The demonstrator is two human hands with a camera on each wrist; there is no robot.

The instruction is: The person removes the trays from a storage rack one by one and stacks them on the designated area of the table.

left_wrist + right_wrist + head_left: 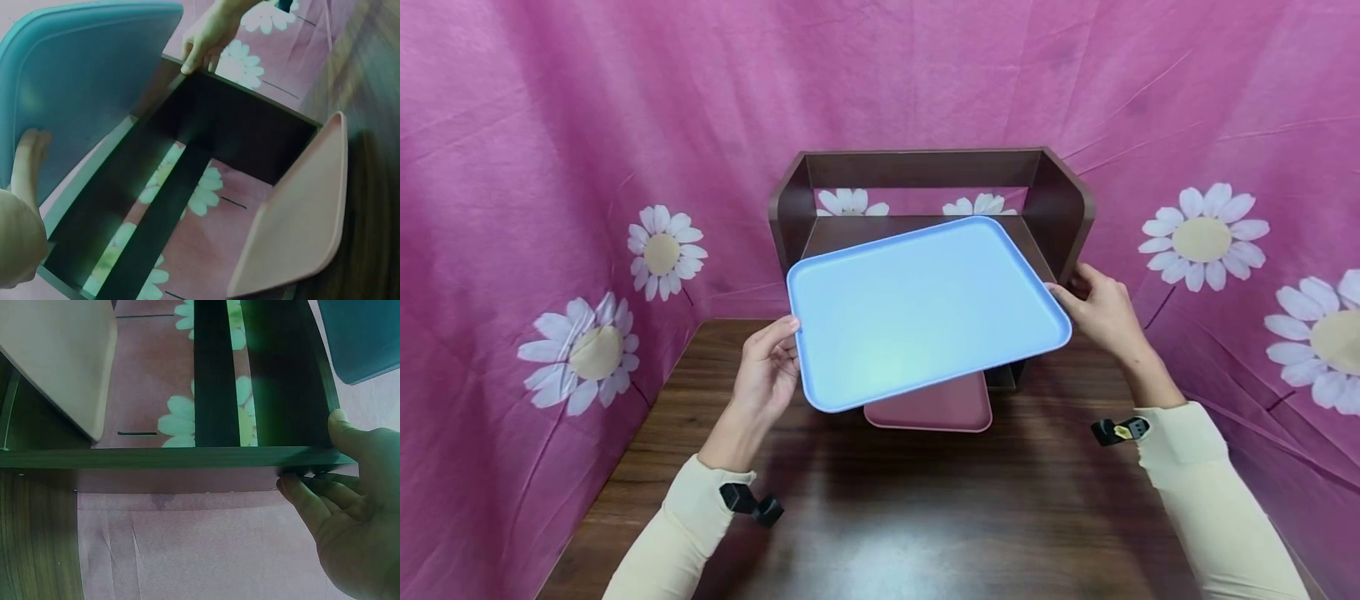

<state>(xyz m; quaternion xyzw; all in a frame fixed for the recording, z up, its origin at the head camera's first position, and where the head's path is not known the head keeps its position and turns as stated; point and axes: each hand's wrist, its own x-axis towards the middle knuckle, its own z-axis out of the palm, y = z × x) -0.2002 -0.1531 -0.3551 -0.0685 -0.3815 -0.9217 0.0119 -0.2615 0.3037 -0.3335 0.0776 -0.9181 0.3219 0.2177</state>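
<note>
A light blue tray (917, 312) hangs tilted in front of a dark brown shelf (925, 169). My left hand (767, 371) holds it by the left edge, thumb on the upper face; in the left wrist view, fingers (31, 150) press its underside. My right hand (1101, 310) grips the shelf's right side panel. The right wrist view shows the thumb (347, 431) on one face and fingertips on the other, with the blue tray (365, 337) apart from that hand. A pink tray (932, 406) sits low in the shelf, its front part sticking out.
The shelf stands on a dark wooden table (887, 508). A pink curtain (917, 75) with white daisies surrounds the table at the back and both sides. The raised blue tray covers much of the shelf's front in the head view.
</note>
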